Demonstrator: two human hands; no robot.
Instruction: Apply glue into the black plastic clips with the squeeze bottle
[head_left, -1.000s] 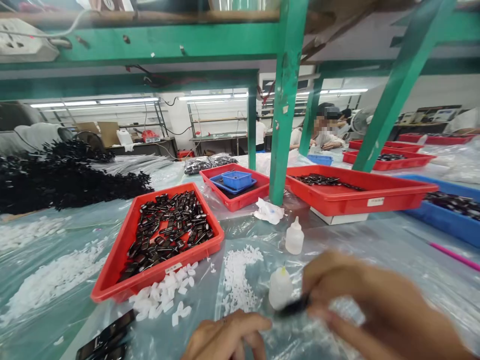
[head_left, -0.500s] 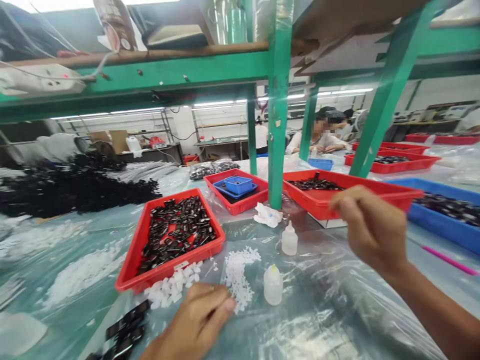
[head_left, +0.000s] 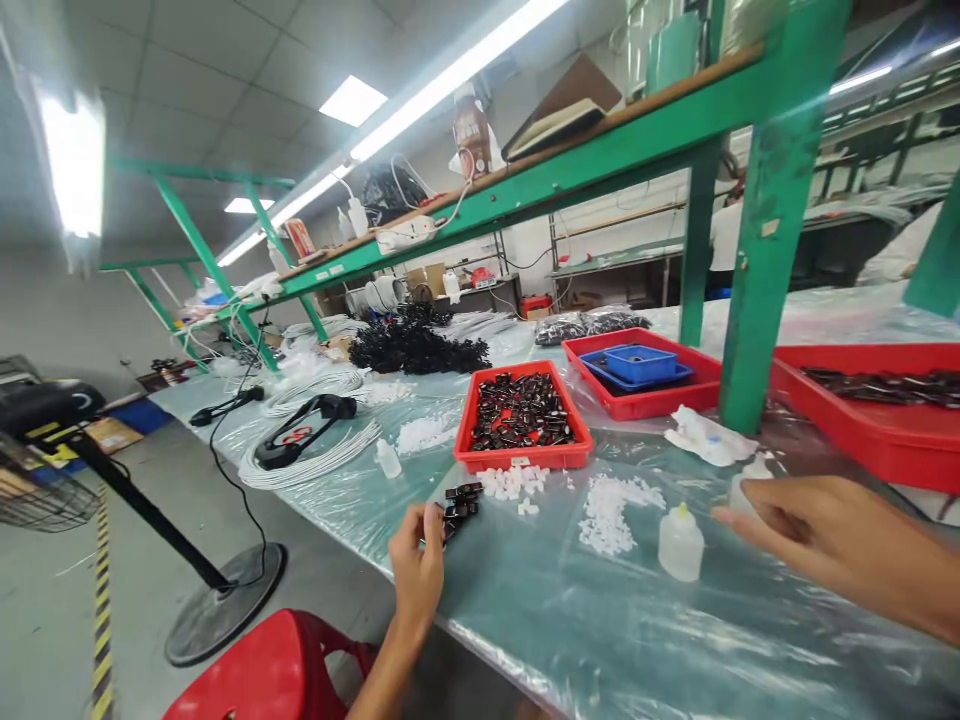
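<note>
My left hand [head_left: 417, 562] is at the near table edge with its fingers curled against a small pile of glossy black parts [head_left: 463, 492]. A dark piece shows between thumb and fingers. On the right, my right hand [head_left: 847, 530] is slightly blurred, its thumb and fingers drawn together. Whatever they may hold is hidden. Just behind its fingertips stands a small squeeze bottle [head_left: 742, 486], partly covered. A second white bottle with a yellowish tip [head_left: 681, 545] stands left of that hand. Small white pieces [head_left: 611, 510] and chunkier white pieces [head_left: 514, 482] lie between my hands.
A red tray [head_left: 465, 440] holds many black parts. Behind it, another red tray [head_left: 626, 405] carries blue trays [head_left: 641, 365]. A green post [head_left: 757, 250] rises beside a red tray [head_left: 862, 440]. White cable coils [head_left: 322, 465], a red stool [head_left: 247, 670] and a fan stand [head_left: 225, 610] are left.
The view has swung left, bringing the floor, stool and fan in. My left hand has moved to the black parts. My right hand has come down from beside the red tray to the bottles.
</note>
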